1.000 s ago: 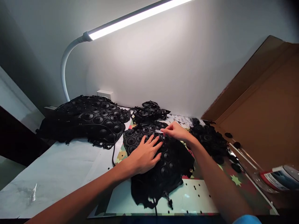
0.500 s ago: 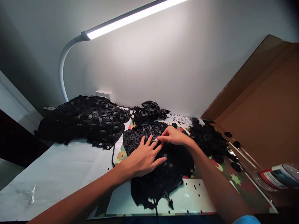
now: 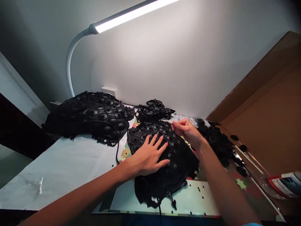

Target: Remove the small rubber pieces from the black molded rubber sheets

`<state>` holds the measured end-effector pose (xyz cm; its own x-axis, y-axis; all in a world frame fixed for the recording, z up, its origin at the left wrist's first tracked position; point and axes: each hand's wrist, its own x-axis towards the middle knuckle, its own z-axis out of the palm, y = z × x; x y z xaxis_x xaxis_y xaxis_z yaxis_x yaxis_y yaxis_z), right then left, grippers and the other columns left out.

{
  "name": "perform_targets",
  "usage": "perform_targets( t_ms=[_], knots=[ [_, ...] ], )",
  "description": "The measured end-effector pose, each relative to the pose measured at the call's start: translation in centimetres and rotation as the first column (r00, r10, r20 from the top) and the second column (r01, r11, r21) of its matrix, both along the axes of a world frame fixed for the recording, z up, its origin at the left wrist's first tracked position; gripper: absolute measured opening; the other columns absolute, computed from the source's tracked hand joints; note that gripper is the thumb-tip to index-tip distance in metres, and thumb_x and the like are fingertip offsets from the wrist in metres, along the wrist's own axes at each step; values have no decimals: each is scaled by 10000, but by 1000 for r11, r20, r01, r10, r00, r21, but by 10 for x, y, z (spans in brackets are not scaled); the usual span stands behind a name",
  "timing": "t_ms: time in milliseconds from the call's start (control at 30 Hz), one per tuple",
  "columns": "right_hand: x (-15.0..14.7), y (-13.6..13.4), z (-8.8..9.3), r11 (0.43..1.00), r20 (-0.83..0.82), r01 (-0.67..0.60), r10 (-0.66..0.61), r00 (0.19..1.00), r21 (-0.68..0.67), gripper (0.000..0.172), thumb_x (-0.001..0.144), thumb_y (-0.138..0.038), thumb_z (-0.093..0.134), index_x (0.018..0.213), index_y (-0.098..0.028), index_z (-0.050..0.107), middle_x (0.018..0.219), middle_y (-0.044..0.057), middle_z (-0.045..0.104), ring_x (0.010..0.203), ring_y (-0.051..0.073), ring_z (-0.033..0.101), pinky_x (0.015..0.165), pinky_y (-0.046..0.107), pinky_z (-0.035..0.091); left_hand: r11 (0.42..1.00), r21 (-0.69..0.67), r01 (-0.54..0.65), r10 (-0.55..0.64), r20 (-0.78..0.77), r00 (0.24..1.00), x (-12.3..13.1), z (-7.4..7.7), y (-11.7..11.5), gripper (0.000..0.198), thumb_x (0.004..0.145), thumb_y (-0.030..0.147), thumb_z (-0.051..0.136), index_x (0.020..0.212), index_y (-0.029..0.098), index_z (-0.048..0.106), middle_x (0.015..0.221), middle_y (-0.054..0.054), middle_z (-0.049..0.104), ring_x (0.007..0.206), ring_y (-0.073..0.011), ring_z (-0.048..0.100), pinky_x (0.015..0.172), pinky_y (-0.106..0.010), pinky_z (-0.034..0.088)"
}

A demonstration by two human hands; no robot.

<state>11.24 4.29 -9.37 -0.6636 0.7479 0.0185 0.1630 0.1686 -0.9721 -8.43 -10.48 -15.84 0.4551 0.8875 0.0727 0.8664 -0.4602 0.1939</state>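
A black rubber sheet (image 3: pixel 150 131) moulded with round cup shapes lies on the table in front of me. My left hand (image 3: pixel 150 155) rests flat on it with the fingers spread. My right hand (image 3: pixel 185 129) hovers over the sheet's far right edge with fingers pinched together; a thin pale tool tip seems to stick out of the pinch, too small to name. To the right of that hand is a heap of loose black round pieces (image 3: pixel 216 141).
A bigger stack of the same black sheets (image 3: pixel 94 114) lies at the left, a crumpled black scrap (image 3: pixel 154 110) at the back. A white gooseneck lamp (image 3: pixel 131 14) arcs overhead. An open cardboard box flap (image 3: pixel 265 119) stands at the right. A patterned mat (image 3: pixel 202 197) covers the table.
My right hand lifted off the sheet's middle and moved right and back, toward the far edge. The left hand stayed pressed flat. The view shifted slightly.
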Motion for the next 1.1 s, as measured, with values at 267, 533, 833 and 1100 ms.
perform_targets(
  t_ms=[267,533,833,1100],
  knots=[
    [-7,0,-2,967,512,-199,90,854,161,602,864,-700,757,686,-126,782,545,-33,432,566,107,312,526,291,215,1000,7,-4,4,4,1000,1,2,-1,847,1136,712,327,1731,116,422,1796,-271,299,1681,-534,233,1299,-771,227],
    [-10,9,-21,943,541,-284,150,828,174,564,918,-636,728,742,-112,839,565,-7,516,591,123,362,557,299,258,999,54,5,-7,37,999,0,-2,-2,802,1137,701,318,1682,139,496,1736,-237,459,1666,-525,290,1298,-757,235],
    [-8,3,-29,976,341,-211,182,923,50,602,836,-684,824,712,-95,823,522,-23,499,560,98,315,552,300,222,1000,13,10,-10,28,1000,0,5,-4,788,1111,675,442,1674,127,497,1743,-247,443,1667,-543,272,1296,-766,254],
    [-1,2,-25,995,42,-95,96,995,-34,733,744,-877,804,593,-173,671,488,-63,328,544,94,228,554,311,182,999,-42,20,-21,-24,999,-2,9,-2,931,1049,713,535,1754,128,371,1817,-273,246,1681,-560,199,1303,-776,224]
  ],
)
